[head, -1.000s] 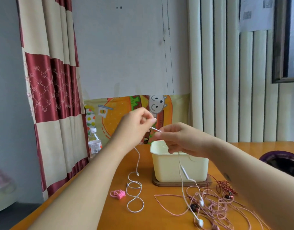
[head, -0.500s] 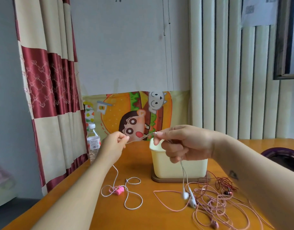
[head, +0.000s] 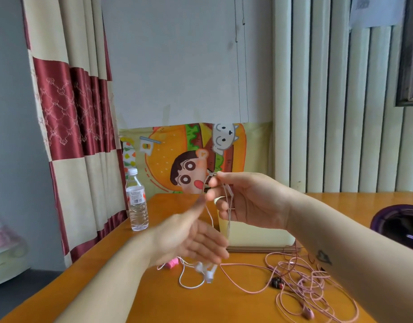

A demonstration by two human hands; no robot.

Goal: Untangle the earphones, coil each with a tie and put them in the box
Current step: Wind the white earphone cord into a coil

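Right hand (head: 247,201): pinching my white earphone cord (head: 228,213) high, so it hangs untangled
Left hand (head: 191,238): open below it, holding nothing

1. The orange wooden tabletop (head: 224,306) carries all items.
2. Left edge, near the far corner: an upright water bottle (head: 136,201).
3. Centre: a cream box (head: 259,236) on a brown base (head: 254,249).
4. In front of the box: a pink tie (head: 172,263), the white earphones (head: 207,272) and the tangled pink earphones (head: 312,290).

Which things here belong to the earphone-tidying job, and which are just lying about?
Belong to the job: white earphones, pink earphones, pink tie, cream box.
Just lying about: water bottle, cartoon poster, checked curtain.
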